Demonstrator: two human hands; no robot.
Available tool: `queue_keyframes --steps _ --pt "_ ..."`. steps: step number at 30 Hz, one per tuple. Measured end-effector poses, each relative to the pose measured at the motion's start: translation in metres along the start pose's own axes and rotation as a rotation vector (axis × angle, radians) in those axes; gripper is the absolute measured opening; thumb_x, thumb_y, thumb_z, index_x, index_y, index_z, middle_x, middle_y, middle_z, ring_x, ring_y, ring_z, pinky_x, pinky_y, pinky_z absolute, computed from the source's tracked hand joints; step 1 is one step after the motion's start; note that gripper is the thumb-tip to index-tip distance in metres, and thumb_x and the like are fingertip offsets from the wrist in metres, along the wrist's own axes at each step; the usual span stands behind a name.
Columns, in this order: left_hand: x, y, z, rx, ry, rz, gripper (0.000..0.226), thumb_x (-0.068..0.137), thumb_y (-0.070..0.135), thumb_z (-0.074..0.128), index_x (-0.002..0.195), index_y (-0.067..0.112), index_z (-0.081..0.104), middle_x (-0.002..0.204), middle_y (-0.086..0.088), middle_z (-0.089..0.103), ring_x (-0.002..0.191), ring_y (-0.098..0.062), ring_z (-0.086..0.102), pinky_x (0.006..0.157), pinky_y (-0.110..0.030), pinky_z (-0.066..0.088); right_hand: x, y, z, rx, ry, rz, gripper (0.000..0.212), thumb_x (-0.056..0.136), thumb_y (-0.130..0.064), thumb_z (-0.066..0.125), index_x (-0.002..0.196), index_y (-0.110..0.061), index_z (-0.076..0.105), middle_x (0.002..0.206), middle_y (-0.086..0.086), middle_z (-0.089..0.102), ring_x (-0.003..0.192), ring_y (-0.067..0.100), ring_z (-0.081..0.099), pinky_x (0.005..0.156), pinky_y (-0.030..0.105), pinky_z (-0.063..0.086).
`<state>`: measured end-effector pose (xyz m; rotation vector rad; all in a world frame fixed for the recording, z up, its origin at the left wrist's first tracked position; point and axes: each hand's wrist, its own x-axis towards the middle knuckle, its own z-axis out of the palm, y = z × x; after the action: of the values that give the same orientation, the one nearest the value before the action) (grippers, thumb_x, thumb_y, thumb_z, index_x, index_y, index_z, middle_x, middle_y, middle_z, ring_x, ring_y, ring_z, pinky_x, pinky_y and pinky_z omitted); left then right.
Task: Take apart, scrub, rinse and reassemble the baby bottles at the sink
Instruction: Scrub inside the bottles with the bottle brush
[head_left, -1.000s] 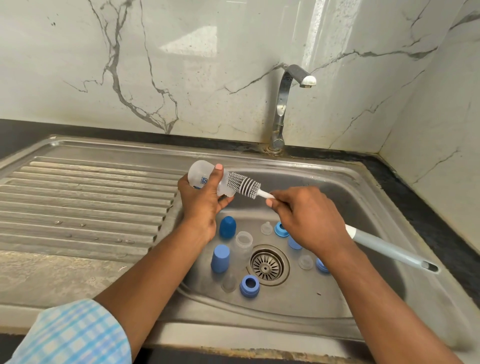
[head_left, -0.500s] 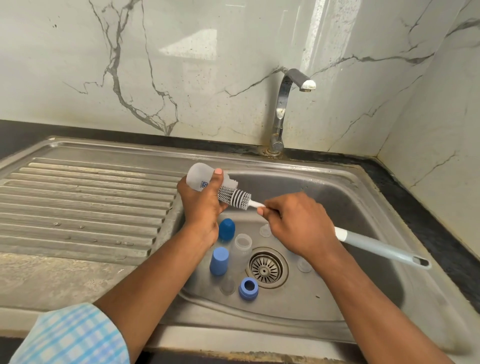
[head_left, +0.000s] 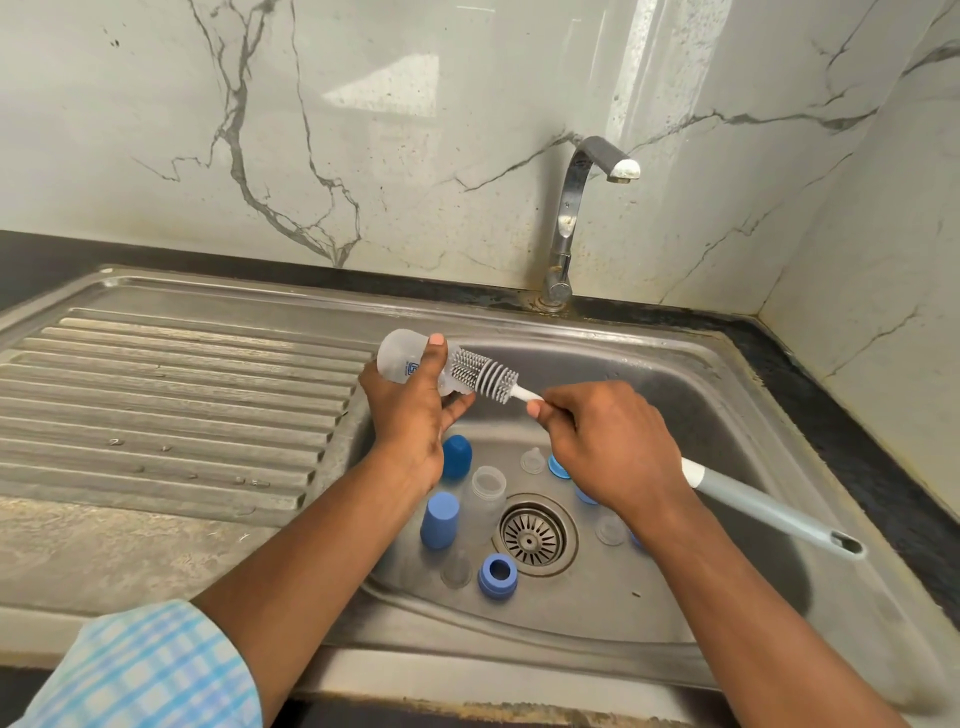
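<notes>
Scrubbing a bottle above a basin strewn with small loose parts.
Nearest me, a blue ring (head_left: 497, 569), a blue cap (head_left: 439, 520) and a clear teat (head_left: 532, 460) lie round the drain (head_left: 532, 535) of the sink (head_left: 519, 644), so anything dropped would land among them. Above, the right hand (head_left: 608, 441) pinches the brush (head_left: 483, 376) just behind its head; the long free handle could lever it loose. The left hand (head_left: 410, 415) wraps round the clear bottle (head_left: 400, 358), which lies sideways by the basin's left wall with the bristles partly in its mouth. A hard push might pop it out. Beyond, the tap (head_left: 571, 218) shows no water.

R hand (head_left: 613, 441) drew brush (head_left: 484, 378) partway out of bottle (head_left: 402, 358).
</notes>
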<state>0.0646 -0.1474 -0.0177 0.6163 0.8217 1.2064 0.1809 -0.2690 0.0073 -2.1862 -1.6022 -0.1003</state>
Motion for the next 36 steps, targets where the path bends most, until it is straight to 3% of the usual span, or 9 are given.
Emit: queue_keyframes --steps 10,14,20,24,36 --pt "-0.008 -0.007 0.003 0.085 -0.104 0.071 0.040 0.090 0.016 0.071 0.119 0.019 0.044 0.115 -0.004 0.058 0.110 -0.026 0.065 0.067 -0.038 0.063 0.004 0.009 -0.006 0.040 0.049 0.111 0.030 0.101 -0.040 0.050 0.085 -0.022 0.068 0.055 -0.007 0.047 0.048 0.010 0.042 0.048 0.027 0.026" --pt "-0.005 -0.004 0.000 0.049 -0.046 0.075 0.041 0.089 0.016 0.071 0.119 0.018 0.042 0.123 -0.010 0.057 0.112 -0.027 0.063 0.063 -0.035 0.062 0.002 0.002 -0.004 0.040 0.003 0.043 0.029 0.100 -0.042 0.051 0.078 -0.027 0.064 0.055 -0.007 0.047 0.053 0.015 0.045 0.054 0.028 0.031" --pt "-0.008 -0.012 0.003 0.087 -0.091 0.066 0.043 0.089 0.018 0.072 0.121 0.020 0.043 0.119 -0.005 0.057 0.109 -0.025 0.065 0.067 -0.038 0.063 0.004 0.005 -0.004 0.018 0.037 0.131 0.030 0.101 -0.041 0.049 0.080 -0.025 0.064 0.060 -0.005 0.053 0.056 0.018 0.050 0.053 0.029 0.035" --pt "-0.005 -0.009 0.002 0.083 -0.067 0.083 0.044 0.089 0.017 0.071 0.123 0.018 0.042 0.124 -0.008 0.056 0.111 -0.026 0.064 0.066 -0.037 0.062 0.001 0.003 -0.004 0.033 0.030 0.107 0.035 0.101 -0.042 0.049 0.069 -0.026 0.049 0.056 -0.006 0.045 0.055 0.019 0.045 0.053 0.030 0.031" --pt "-0.005 -0.008 0.003 0.078 -0.063 0.073 0.049 0.090 0.017 0.071 0.129 0.013 0.042 0.123 -0.010 0.057 0.108 -0.026 0.065 0.065 -0.037 0.062 0.001 0.004 -0.005 0.048 0.043 0.122 0.032 0.101 -0.042 0.049 0.072 -0.027 0.052 0.056 -0.006 0.046 0.051 0.016 0.043 0.050 0.028 0.029"
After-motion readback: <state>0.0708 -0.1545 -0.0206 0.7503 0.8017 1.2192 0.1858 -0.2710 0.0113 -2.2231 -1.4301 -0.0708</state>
